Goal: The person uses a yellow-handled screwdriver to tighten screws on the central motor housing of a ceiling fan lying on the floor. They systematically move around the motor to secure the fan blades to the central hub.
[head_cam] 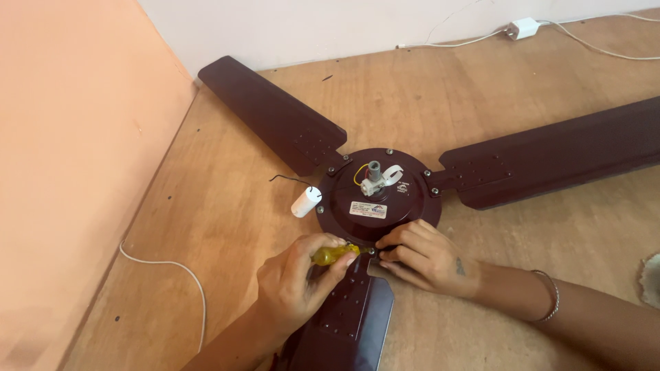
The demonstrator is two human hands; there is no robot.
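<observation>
On a wooden floor (pixel 481 82) beside a peach wall (pixel 69 172) lies a dark maroon ceiling fan, its round motor hub (pixel 377 199) face up and three blades spread out. The near blade (pixel 347 316) runs toward the camera, between the two forearms. The left hand (pixel 295 278) is closed around a yellow-handled screwdriver (pixel 333 254), its tip set at a screw (pixel 372 252) where that blade's bracket meets the hub rim. The right hand (pixel 419 257) rests just beside the screw, fingers curled against the rim and bracket; whether it pinches anything small I cannot tell.

The screwdriver looks light and rigid, and its smooth plastic handle could slip, so a full wrap of the fingers near the shaft suits it, as the hand has it. The fan looks heavy at the hub and stiff in the blades; the long thin blades would likely bend or lever at the brackets, so the hub rim seems the safer place to steady it.

A small white capacitor (pixel 304 203) on a black lead lies just left of the hub. A white cable (pixel 185 275) trails along the wall, and a white charger (pixel 524 28) with cords sits well apart at the far edge. A bangle (pixel 552 297) circles the right wrist.
</observation>
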